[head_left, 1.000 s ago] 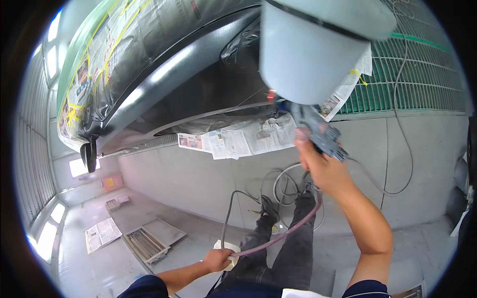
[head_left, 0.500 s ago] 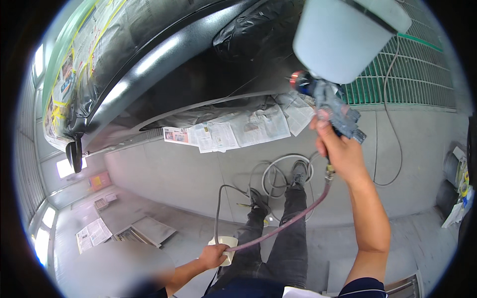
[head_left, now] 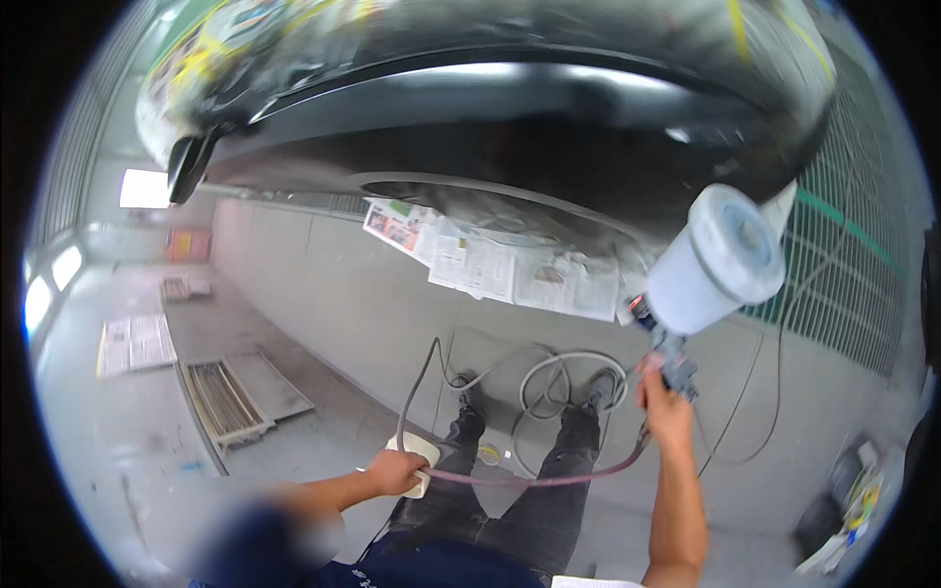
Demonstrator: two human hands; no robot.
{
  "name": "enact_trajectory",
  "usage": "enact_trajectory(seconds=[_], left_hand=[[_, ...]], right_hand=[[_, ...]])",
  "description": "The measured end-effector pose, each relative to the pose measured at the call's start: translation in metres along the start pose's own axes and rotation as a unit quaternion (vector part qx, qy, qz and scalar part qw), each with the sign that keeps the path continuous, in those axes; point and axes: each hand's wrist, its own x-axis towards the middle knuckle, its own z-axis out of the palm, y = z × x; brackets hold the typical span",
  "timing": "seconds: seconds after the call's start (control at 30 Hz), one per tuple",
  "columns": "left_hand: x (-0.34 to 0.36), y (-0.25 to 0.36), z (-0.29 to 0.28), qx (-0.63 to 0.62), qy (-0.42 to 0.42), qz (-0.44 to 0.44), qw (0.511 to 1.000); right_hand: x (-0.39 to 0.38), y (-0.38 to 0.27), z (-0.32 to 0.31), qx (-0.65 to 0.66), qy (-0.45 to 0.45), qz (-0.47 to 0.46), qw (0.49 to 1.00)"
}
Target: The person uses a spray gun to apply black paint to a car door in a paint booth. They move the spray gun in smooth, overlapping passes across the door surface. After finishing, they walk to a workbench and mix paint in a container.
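Observation:
My right hand (head_left: 668,410) is closed round the grip of a paint spray gun (head_left: 674,365). On top of the gun sits a white, translucent paint cup (head_left: 704,279), tilted to the right. Down at the left, my left hand (head_left: 394,471) grips a reddish-grey air hose (head_left: 549,481), which runs across my legs to the base of the gun. A folded cream-coloured cloth or pad (head_left: 416,459) shows at the left hand; whether the fingers hold it too I cannot tell. Beyond the gun stands a glossy dark car body panel (head_left: 470,113).
Masking film and paper (head_left: 284,29) cover the car above the panel. Newspaper sheets (head_left: 470,267) lie under its lower edge. Coiled hose (head_left: 549,377) lies round my feet. A green-backed grating (head_left: 833,284) stands at the right, a framed filter (head_left: 227,407) at the left.
The spray gun has come down and closer to me, away from the panel, and its cup appears smaller. My view has shifted, showing more of the car. The left hand keeps the hose.

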Motion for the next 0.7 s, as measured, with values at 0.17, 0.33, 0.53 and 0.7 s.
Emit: enact_trajectory(seconds=[0.17,0.33,0.53,0.7], left_hand=[[-0.048,-0.072,0.005,-0.043,0.044,0.026,0.998],[-0.085,-0.163,0.016,-0.072,0.13,0.058,0.987],[-0.147,-0.287,0.019,-0.167,0.272,0.031,0.947],[-0.201,-0.358,0.025,-0.245,0.334,-0.044,0.909]], right_hand=[[-0.056,-0.066,0.102,0.095,-0.179,-0.015,0.979],[-0.099,-0.137,0.191,0.112,-0.144,-0.055,0.982],[-0.142,-0.22,0.333,0.026,0.001,-0.118,0.993],[-0.142,-0.24,0.442,0.03,0.01,-0.139,0.99]])
